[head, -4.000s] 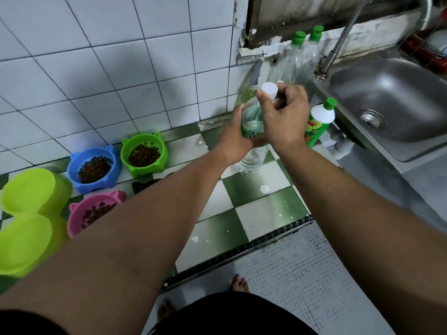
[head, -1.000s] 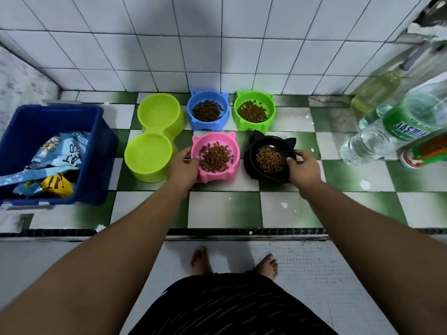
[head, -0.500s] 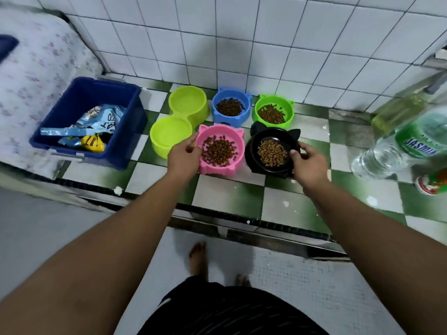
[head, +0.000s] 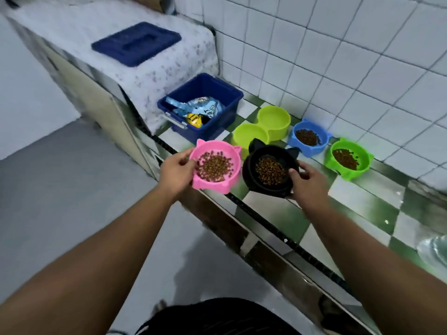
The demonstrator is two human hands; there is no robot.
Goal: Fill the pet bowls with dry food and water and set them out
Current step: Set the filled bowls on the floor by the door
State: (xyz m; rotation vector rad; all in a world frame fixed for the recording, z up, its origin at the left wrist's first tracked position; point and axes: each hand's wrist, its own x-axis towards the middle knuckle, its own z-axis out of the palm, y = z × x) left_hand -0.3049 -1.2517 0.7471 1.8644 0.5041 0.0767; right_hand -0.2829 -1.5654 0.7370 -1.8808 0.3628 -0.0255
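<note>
pink bowl [head: 216,168] in left hand [head: 176,170]

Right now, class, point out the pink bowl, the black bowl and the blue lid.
pink bowl [head: 215,187]: head view, near outer wall.
black bowl [head: 249,171]: head view, left rim beside the food.
blue lid [head: 136,43]: head view, middle of its top.

Home kitchen: tiled counter [head: 362,209], wall tiles [head: 338,68]

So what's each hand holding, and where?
Left hand grips the pink bowl by its left rim; right hand grips the black bowl by its right rim.
</note>
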